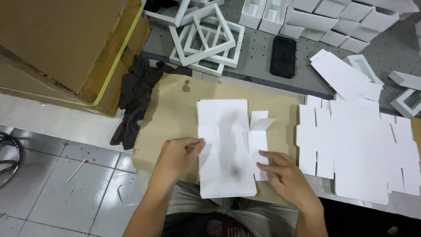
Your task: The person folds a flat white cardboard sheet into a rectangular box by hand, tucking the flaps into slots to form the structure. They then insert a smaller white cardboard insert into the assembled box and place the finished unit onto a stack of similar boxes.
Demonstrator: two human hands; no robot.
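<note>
Pinching the white card blank (pixel 226 147) at its left edge, my left hand (pixel 177 158) steadied it; right hand (pixel 285 175) fingers lay flat, apart, best pressing the crease squarely.

White card blank (pixel 226 149); brown cardboard sheet (pixel 175 114); dark cloth (pixel 133 98); black phone (pixel 283 56).

Grey tiled floor (pixel 52 184) at lower left, pale grout lines, a thin white stick with a red tip (pixel 76 170) lying on it. Grey speckled counter (pixel 258 48) across the top, dark-edged along its front. Large brown cardboard carton (pixel 57 39) with a yellow strap at upper left, resting on a pale ledge (pixel 52 123). Dark crumpled cloth (pixel 136 98) draped beside the carton. Curved black metal piece (pixel 11 156) at far left edge. Black phone (pixel 283 56) lying flat on the counter. Even, soft light, faint shadows.
</note>
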